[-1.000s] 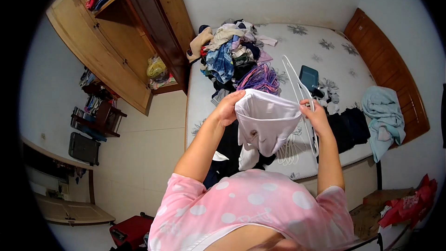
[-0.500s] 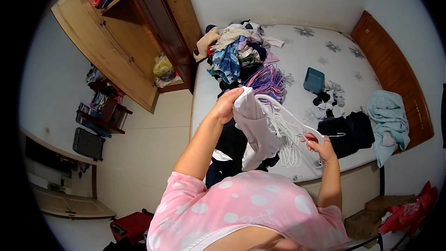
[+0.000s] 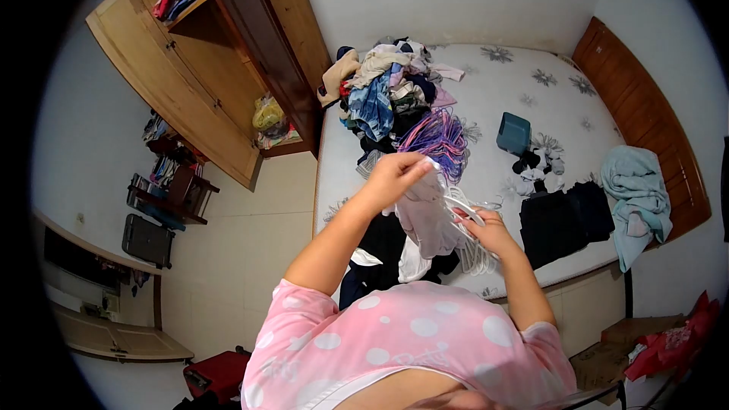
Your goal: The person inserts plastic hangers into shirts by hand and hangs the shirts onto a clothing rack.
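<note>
Hanger (image 3: 465, 205) moved closer to white garment (image 3: 422, 216), my left fingers (image 3: 411, 159) pinching garment, right fingers (image 3: 472, 218) gripping hanger, teal bin (image 3: 514, 134) beyond.

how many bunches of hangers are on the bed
2: a purple-pink bunch beside the clothes pile, and a white bunch partly hidden behind the white garment. More may be hidden under the clothes.

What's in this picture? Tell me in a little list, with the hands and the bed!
Left hand: pinching a white garment
Right hand: holding a white hanger by the garment
On the bed: heaped clothes, purple hangers, a teal container, folded dark clothes
Near the headboard: a crumpled light blue cloth
Beside the bed: a wooden wardrobe
</note>
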A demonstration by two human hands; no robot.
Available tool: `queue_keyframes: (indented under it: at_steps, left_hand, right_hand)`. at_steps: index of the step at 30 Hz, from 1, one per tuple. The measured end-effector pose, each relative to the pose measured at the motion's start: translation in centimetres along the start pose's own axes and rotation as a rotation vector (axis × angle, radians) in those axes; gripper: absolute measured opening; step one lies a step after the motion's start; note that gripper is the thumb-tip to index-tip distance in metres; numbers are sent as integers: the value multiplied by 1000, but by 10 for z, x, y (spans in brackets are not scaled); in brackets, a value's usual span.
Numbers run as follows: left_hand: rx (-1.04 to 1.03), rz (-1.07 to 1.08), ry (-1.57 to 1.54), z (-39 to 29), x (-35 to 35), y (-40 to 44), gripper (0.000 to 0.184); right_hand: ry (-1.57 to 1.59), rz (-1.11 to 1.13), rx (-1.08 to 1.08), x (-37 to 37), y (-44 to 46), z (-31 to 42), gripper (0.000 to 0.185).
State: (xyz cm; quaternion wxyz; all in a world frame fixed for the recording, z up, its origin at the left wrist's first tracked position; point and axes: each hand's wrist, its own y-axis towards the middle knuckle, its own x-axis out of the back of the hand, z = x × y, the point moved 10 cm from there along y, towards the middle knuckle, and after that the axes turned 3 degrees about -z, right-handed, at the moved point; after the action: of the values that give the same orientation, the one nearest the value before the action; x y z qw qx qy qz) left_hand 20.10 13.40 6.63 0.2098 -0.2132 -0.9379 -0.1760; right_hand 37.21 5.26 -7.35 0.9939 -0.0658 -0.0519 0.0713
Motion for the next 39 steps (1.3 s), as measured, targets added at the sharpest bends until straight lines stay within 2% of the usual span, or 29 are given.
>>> queue_keyframes:
  at_steps: [3,4,9,10,11,14,17,19,21,22,26,29,32,35,38,39]
  left_hand:
    - [-499,-98,414,-60,-13,-19,14]
    - [-591,-121,450,-70,-21,-27,16]
    - [-815,25,390,-87,-66,-67,32]
    - [-812,49,371,-80,-69,-69,34]
    - [-809,72,351,-70,-70,-69,35]
    - [-738,-171,477,-63,-26,-44,44]
    - [-686,-319,677,-78,16,-23,54]
    - [-744,-246,789,-80,18,-9,43]
    - [-608,26,764,-48,11,10,27]
    - [-668,47,728,-50,9,10,18]
    - [-712,130,583,-51,-7,5,20]
    - [-658,169,602,-58,-26,1,21]
    - [-678,83,532,-64,-28,0,24]
    - [-616,1,541,-66,-16,2,23]
    - [-573,-141,519,-64,13,11,22]
    - [-479,-177,498,-62,26,13,22]
  right_hand:
    - [84,-78,12,-10,16,-6,26]
    - [155,-104,28,-14,17,-3,25]
    - [304,-261,122,0,11,20,26]
    - [402,-233,153,1,11,21,26]
    - [348,-231,141,4,10,21,27]
    - [244,-206,124,14,6,25,27]
    - [214,-147,131,17,1,34,25]
    - [174,-102,171,18,-2,48,29]
    - [158,-64,185,25,-5,52,33]
    - [78,-69,240,30,-6,58,38]
    - [-41,-127,221,45,-12,76,36]
    - [-166,-108,253,44,-11,89,32]
    - [-353,-197,287,43,-9,101,22]
    - [-719,-646,941,33,-52,174,12]
    - [-751,-863,1089,32,-89,206,12]
    - [-673,-812,1075,34,-88,199,12]
